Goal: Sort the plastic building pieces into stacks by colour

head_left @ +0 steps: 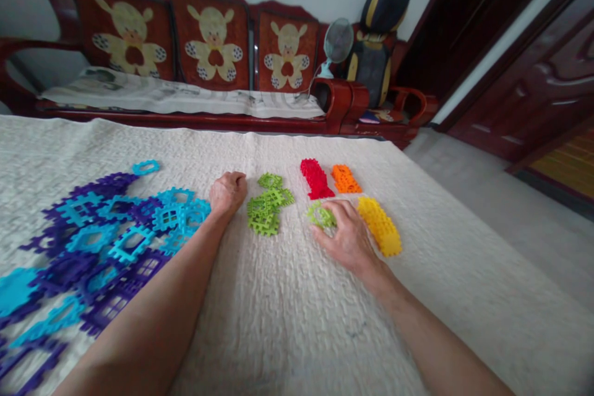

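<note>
My right hand (346, 235) grips a light green interlocking block (320, 215) between thumb and fingers, low over the cloth. Close to its right side lies a row of yellow blocks (380, 226). Beyond it are stacks of red blocks (315, 178) and orange blocks (346, 179). My left hand (228, 192) rests on the cloth with its fingers curled into a loose fist, and no block shows in it. A small heap of green blocks (266, 207) lies between the hands. Beside my left hand spreads a mixed pile of light blue blocks (132, 242) and purple blocks (148, 266).
A cream quilted cloth (297, 322) covers the table. Behind the table's far edge stands a wooden sofa (185, 117) with bear-patterned cushions. A small fan (338, 40) and a chair with a dark padded back (374, 62) are at the back right.
</note>
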`<state>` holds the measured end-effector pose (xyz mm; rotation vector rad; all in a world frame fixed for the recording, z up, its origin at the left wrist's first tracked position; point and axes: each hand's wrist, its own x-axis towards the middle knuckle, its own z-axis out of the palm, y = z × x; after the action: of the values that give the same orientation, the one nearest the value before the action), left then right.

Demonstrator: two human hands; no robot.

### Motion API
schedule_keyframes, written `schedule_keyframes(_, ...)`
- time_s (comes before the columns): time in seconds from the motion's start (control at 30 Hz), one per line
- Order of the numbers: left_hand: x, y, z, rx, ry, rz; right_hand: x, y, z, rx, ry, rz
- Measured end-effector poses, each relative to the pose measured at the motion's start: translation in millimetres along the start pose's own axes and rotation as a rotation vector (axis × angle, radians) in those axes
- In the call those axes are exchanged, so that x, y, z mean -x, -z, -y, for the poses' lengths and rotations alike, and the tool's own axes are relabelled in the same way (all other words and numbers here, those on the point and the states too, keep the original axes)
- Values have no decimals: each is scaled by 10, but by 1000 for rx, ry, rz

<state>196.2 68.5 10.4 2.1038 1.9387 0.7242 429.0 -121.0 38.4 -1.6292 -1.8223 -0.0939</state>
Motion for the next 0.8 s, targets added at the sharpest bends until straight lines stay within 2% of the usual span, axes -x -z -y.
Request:
schedule_keyframes(0.1, -4, -4, 3, -7, -3, 3, -31, -27, -221, 90, -94, -91)
schedule_keyframes(0.27, -11, -5, 10, -6, -1, 12, -8, -107, -412, 174, -130, -95)
schedule_keyframes(0.43, -9, 2, 8, 4, -5, 9, 24, -163, -397, 209, -137, -71)
schedule_keyframes(0.8, 0, 4, -4, -11, -11, -9, 32, -188, -308, 270, -254, 32)
